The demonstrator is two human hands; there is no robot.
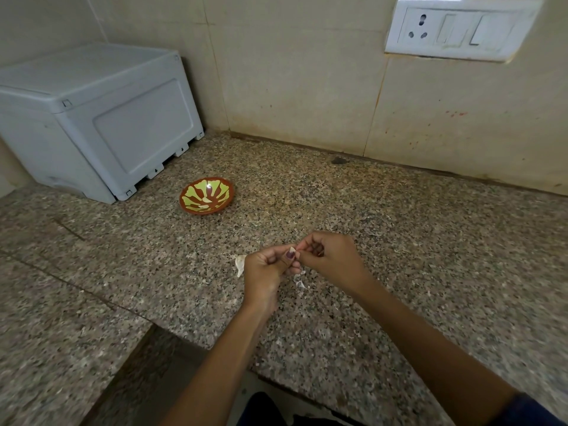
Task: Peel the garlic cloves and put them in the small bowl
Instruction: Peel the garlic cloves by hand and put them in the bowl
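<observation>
Both hands meet over the middle of the granite counter. My left hand [267, 267] pinches a small garlic clove [292, 249] between thumb and fingers. My right hand [330, 256] pinches the clove's tip or its skin from the right side. Bits of papery skin [299, 282] hang and lie just below the hands. More garlic [240, 264] lies on the counter, half hidden behind my left hand. The small brown bowl with a green pattern [206, 199] sits farther back and to the left, holding two pale peeled cloves [205, 199].
A grey plastic box [101, 118] stands at the back left, close to the bowl. The tiled wall [307, 87] with a white switchboard [461, 29] runs along the back. The counter's front edge [215, 348] steps inward below my left forearm.
</observation>
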